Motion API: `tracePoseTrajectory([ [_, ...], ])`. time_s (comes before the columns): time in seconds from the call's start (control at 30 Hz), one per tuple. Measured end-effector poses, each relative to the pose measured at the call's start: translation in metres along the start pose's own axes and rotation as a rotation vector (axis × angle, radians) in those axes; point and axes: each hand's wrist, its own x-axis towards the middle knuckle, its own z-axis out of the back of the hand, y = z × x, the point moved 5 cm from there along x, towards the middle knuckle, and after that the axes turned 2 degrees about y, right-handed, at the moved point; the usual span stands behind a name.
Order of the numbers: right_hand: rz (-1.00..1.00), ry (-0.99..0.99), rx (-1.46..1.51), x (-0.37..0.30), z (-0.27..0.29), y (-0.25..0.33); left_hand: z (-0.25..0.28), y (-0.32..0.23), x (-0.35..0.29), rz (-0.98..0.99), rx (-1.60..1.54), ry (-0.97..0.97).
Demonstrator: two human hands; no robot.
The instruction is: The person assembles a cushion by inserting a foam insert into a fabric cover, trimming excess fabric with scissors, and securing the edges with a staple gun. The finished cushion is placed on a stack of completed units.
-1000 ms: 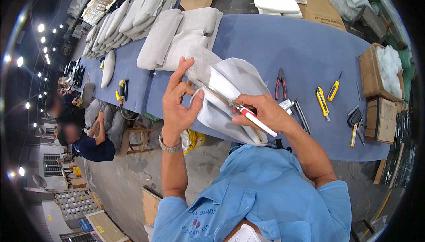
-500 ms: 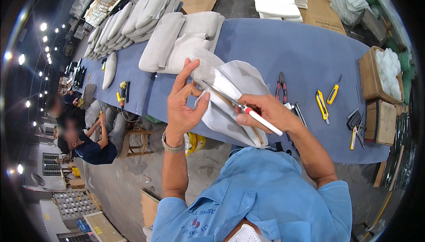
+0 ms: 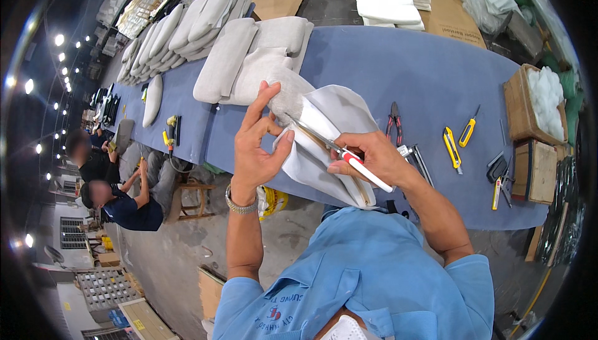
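A seat cushion piece with grey fabric lies tilted at the table's near edge, its white lining folded open. My left hand is at its left side, with thumb and forefinger pinched on the fabric edge and the other fingers raised. In my right hand is a pair of scissors with white-and-red handles. Their metal blades point up-left into the fold, the tips close to my left fingertips. A strip of brown board shows inside the cover, beside the blades.
Grey cushions are stacked behind and left on the blue table. To the right lie pliers, yellow cutters and a box of white stuffing. A nail gun lies at left, near two people seated further off.
The scissors' handles have shifted slightly left and down in my right hand. My left hand holds its pinch in nearly the same place.
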Motion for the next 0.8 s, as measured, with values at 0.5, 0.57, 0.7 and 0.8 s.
tracePoseTrajectory([
  [0.5, -0.056, -0.134, -0.156, -0.026, 0.007, -0.013, 0.009, 0.014, 0.025, 0.147, 0.030, -0.038],
  [0.57, -0.018, -0.167, -0.163, -0.035, 0.008, -0.022, 0.017, 0.011, 0.028, 0.077, 0.118, 0.004],
  [0.7, -0.116, -0.437, -0.014, -0.076, 0.031, -0.070, 0.035, 0.020, 0.020, 0.033, 0.169, -0.015],
  [0.8, -0.247, -0.669, -0.107, -0.113, 0.060, -0.137, 0.061, 0.046, 0.008, 0.064, 0.082, -0.082],
])
